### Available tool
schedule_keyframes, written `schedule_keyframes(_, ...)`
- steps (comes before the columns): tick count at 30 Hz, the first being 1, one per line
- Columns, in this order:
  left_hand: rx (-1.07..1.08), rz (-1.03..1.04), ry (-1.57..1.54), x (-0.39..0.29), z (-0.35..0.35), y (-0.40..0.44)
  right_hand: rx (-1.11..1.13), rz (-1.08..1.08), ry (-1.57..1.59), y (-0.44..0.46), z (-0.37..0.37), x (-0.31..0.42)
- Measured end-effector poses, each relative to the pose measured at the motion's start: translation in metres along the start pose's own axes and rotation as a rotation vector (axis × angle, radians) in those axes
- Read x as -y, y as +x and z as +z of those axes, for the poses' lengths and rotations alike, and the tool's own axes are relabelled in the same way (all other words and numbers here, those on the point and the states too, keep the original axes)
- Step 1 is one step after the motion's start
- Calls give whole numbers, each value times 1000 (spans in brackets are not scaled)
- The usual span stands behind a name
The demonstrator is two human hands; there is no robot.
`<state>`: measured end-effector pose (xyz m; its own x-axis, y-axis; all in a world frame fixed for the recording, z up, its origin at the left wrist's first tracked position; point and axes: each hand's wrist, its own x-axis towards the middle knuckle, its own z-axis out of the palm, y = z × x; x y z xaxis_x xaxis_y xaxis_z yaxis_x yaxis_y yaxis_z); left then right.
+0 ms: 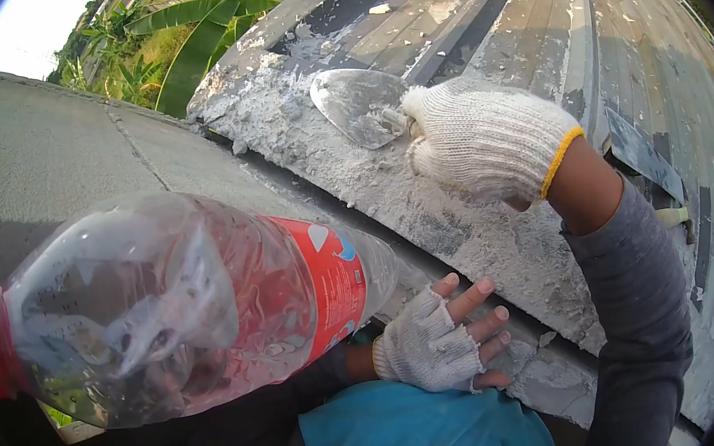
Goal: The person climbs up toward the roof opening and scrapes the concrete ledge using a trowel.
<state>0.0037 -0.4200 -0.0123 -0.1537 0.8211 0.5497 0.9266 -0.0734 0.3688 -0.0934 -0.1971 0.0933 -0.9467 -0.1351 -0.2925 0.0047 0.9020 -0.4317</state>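
Note:
A pointed trowel (359,104), smeared with pale mortar, is gripped in my right hand (487,130), which wears a white knit glove with a yellow cuff. Its blade lies over the rough grey mortar (452,203) along the roof edge. Lower down, my left hand (437,342), in a fingerless white glove, is spread with bare fingertips by the gap below the mortar band; it holds nothing. Close in front of the camera, a clear plastic bottle (164,307) with a red cap and red label lies across the left side. What supports the bottle is not visible.
Ribbed metal roofing (510,20) with flaking debris slopes away beyond the mortar. A flat metal blade (644,155) and a tool with a pale handle (671,216) lie on the right. A cracked concrete wall (57,143) and banana leaves (197,52) are at left.

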Motion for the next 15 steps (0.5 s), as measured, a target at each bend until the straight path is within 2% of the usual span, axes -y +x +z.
schedule_keyframes(2,11,-6,0,-1,-2,1,-25,32,77,-18,-1,-3)
schedule_keyframes(4,14,-9,4,-1,-2,1,-247,16,-25,-26,21,-13)
schedule_keyframes(5,22,-7,3,-1,-2,2,-492,-158,-154,-29,46,-23)
schedule_keyframes(6,25,-9,1,-2,-2,1,-490,-157,-150,-31,43,-21)
schedule_keyframes(9,24,-3,5,-2,-1,1,-181,38,49,-42,15,-16)
schedule_keyframes(10,13,-2,5,-1,0,0,-185,39,48,-41,14,-18)
schedule_keyframes(12,3,-3,7,-1,0,1,-36,25,105,-38,14,-22)
schedule_keyframes(13,15,-6,12,-1,-1,2,-51,-3,67,-41,11,-2)
schedule_keyframes(14,28,-11,15,-2,-2,2,-52,-1,69,-43,30,-12)
schedule_keyframes(15,31,-10,12,-2,-1,2,-237,-200,50,-42,61,-31)
